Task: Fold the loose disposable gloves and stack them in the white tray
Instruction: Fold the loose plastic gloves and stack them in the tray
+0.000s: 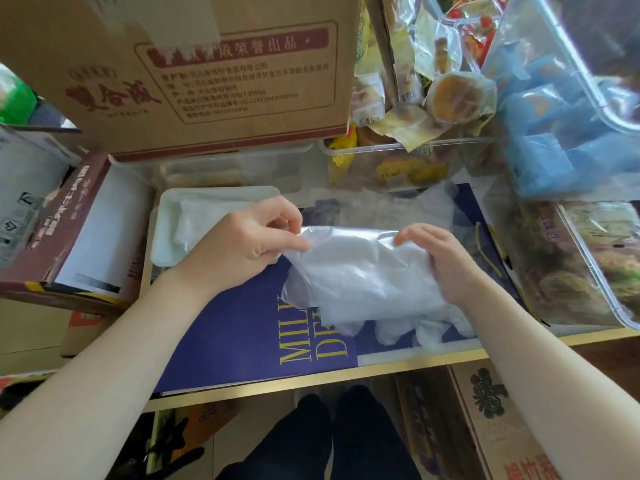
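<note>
Cluttered counter (311,379): my left hand (239,244) pinches the glove (360,271) edge, right hand (443,261) grips its other side beside the white tray (162,230).

Two bare forearms in view, entering from lower left and lower right; no sleeves visible up to the frame edge. Left hand (242,244) and right hand (438,261) ungloved. No rings, watch, bracelets or bands seen on fingers or wrists. Fingernails short, unpainted where visible. Below the table edge, legs (332,438) clad in dark, near-black trousers, plain fabric, no markings discernible. Footwear not in view.
</note>
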Demonstrator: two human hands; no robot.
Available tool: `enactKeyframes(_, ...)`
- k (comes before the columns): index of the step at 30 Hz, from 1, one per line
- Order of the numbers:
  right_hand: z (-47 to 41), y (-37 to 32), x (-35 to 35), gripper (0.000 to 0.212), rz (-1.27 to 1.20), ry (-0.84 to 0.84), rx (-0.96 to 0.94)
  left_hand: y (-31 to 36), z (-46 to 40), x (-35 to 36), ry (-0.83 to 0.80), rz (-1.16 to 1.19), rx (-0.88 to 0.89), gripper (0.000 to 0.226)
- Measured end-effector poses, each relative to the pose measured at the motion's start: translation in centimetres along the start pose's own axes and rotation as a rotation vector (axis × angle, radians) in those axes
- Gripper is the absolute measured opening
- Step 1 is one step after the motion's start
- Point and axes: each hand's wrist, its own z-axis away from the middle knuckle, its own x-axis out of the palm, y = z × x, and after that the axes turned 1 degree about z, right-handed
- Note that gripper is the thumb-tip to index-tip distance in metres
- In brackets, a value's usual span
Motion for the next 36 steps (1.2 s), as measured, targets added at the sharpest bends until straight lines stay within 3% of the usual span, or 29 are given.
enactKeyframes(4,-0.6,-0.1,1.3,0.023,0.059,0.050,-0.123,-1.4,0.9,0.2,-0.048,-0.168,-0.032,0.035)
enactKeyframes(7,-1.2,0.4,2.2,0.035,0.074,0.104,-0.174,-1.9,1.7,2.3,-0.072,-0.235,-0.317,0.050)
enactKeyframes(9,-1.4,0.6,2.9,0.042,0.060,0.127,-0.146,-0.5,1.9,3.8,-0.005,0.055,-0.640,0.056)
enactKeyframes(12,-1.4,0.7,4.0,0.020,-0.124,0.060,-0.078,1.3,1.3,5.4,0.186,0.722,-1.011,0.079)
enactKeyframes(14,-1.6,0.9,4.3,0.014,-0.261,0.010,-0.040,0.7,1.5,5.7,0.212,1.010,-1.006,0.074)
enactKeyframes(17,-1.8,1.7,4.3,0.047,-0.390,-0.045,0.002,-0.2,0.6,5.5,0.185,1.227,-0.936,0.083)
enactKeyframes(20,-1.9,2.9,4.4,0.071,-0.467,-0.035,0.058,0.6,0.5,5.3,0.138,1.479,-0.935,0.054)
enactKeyframes(24,-2.1,3.9,4.0,0.074,-0.483,-0.069,0.101,1.0,0.2,6.1,0.324,1.386,-1.070,0.029)
enactKeyframes(26,-2.3,3.7,3.6,0.062,-0.270,-0.105,0.150,0.9,0.0,5.9,0.393,1.249,-1.048,0.012)
enactKeyframes(29,-2.4,2.5,3.2,0.040,0.118,-0.216,0.193,0.7,0.0,5.5,0.311,1.008,-0.898,0.016)
enactKeyframes(31,-2.8,1.4,3.5,0.040,0.099,-0.256,0.148,0.7,0.0,5.3,0.251,0.903,-0.846,0.018)
enactKeyframes(34,-3.7,0.2,5.1,0.022,0.012,-0.109,0.051,0.7,0.1,5.1,0.276,0.865,-0.913,0.018)
enactKeyframes(36,-4.3,0.1,6.5,0.015,0.121,0.055,0.000,0.5,0.1,5.4,0.353,0.938,-0.995,0.019)
